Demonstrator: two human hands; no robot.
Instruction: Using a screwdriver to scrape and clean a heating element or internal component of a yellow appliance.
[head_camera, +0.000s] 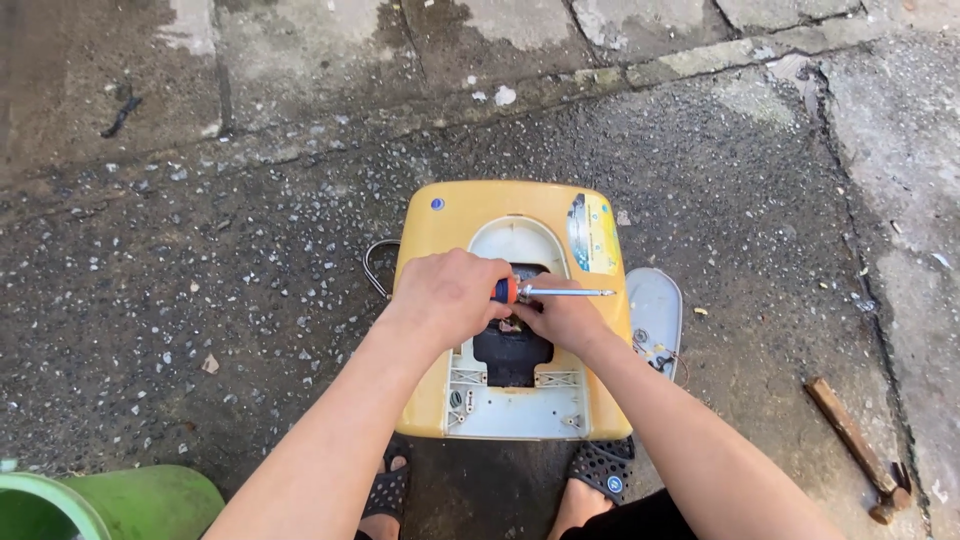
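Observation:
A yellow plastic appliance housing (430, 215) lies on wet concrete in front of me, its white inner panel (520, 405) and a black part (512, 355) exposed in the opening. My left hand (448, 293) is closed around the orange and blue handle of a screwdriver (560, 291), whose metal shaft points right across the housing. My right hand (562, 315) rests just below the shaft, fingers curled at the black part inside the opening; whether it grips anything is hidden.
A grey removed cover (655, 305) with small parts lies right of the housing. A hammer (858, 448) lies on the ground at lower right. A green container (110, 503) sits at lower left. A wire loop (377, 268) protrudes left. My sandalled feet (600, 470) stand below.

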